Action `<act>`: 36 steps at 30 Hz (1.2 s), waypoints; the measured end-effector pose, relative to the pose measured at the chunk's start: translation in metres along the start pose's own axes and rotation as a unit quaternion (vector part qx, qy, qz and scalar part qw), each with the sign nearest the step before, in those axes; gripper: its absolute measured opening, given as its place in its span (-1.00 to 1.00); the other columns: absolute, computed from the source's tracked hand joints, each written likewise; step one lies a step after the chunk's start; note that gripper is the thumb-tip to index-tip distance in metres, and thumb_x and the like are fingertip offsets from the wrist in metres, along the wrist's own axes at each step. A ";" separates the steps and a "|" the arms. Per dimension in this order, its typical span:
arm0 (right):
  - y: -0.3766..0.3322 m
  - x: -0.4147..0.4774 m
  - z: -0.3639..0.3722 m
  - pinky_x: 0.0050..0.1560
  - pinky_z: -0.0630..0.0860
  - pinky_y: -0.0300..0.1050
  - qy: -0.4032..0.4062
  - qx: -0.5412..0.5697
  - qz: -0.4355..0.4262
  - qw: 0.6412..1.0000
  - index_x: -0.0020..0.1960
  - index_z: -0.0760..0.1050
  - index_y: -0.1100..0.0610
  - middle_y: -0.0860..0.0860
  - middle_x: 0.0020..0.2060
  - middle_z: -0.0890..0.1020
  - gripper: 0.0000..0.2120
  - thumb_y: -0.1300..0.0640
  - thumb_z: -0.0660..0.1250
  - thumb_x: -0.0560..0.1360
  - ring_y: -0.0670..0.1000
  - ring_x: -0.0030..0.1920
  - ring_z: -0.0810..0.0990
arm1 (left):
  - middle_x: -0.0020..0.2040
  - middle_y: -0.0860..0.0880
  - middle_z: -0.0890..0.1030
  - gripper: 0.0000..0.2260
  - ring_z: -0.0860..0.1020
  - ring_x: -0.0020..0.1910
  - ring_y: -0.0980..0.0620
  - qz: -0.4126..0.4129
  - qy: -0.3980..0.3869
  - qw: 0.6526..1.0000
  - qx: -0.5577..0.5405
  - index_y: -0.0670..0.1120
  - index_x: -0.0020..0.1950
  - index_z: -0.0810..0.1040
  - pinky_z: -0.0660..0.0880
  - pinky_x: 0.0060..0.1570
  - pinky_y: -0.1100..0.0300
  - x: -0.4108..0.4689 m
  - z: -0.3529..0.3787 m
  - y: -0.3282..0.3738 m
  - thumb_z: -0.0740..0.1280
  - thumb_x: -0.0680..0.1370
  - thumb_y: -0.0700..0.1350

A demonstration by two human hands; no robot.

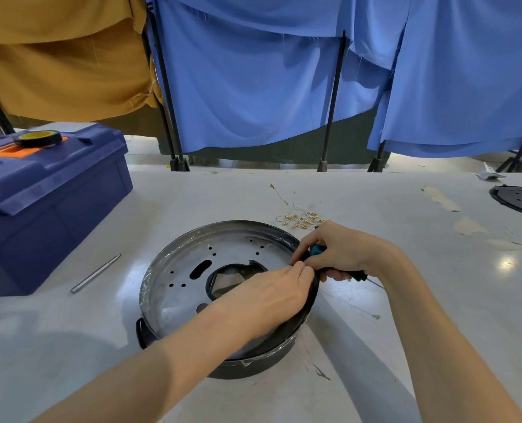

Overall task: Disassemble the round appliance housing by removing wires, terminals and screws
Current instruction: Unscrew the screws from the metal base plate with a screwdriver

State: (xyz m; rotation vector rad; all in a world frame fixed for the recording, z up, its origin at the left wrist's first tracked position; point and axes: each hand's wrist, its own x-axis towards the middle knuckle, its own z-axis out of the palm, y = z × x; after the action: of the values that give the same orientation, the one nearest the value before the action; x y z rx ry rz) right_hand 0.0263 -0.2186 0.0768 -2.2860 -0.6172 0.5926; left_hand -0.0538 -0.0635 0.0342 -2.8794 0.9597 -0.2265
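Note:
The round metal housing [186,288] lies bottom-up in the middle of the table, its plate pierced by holes and a ragged black-edged opening. My left hand [269,297] reaches across it, fingertips pinching at the black rim on its right side. My right hand [342,251] sits just beyond that rim, gripping a screwdriver [317,248] with a teal and black handle; its thin shaft sticks out to the right. What the left fingertips hold is hidden. A bundle of removed white wires with gold terminals [299,218] lies behind the housing.
A blue toolbox [46,206] with a roll of black tape [38,138] on top stands at the left. A metal rod [96,273] lies beside it. A black perforated disc [519,201] sits at the far right edge. Blue and tan curtains hang behind the table.

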 end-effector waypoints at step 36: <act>0.003 -0.032 -0.042 -0.55 0.35 -0.35 0.134 0.021 -0.029 0.990 -0.26 0.63 0.16 0.05 -0.45 0.64 -0.81 0.07 0.45 0.46 -0.11 -0.59 0.40 | -0.35 -0.06 0.53 -0.73 0.41 -0.46 0.07 -0.212 0.160 0.861 -0.434 -0.03 -0.06 0.32 0.42 -0.36 0.12 0.020 -0.020 -0.019 0.09 0.61 0.16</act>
State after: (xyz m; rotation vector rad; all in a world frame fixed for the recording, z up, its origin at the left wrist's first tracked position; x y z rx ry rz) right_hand 0.0254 -0.2597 0.1096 -2.2478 -0.5323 0.2612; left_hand -0.0301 -0.0614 0.0592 -3.9898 0.4983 -0.4000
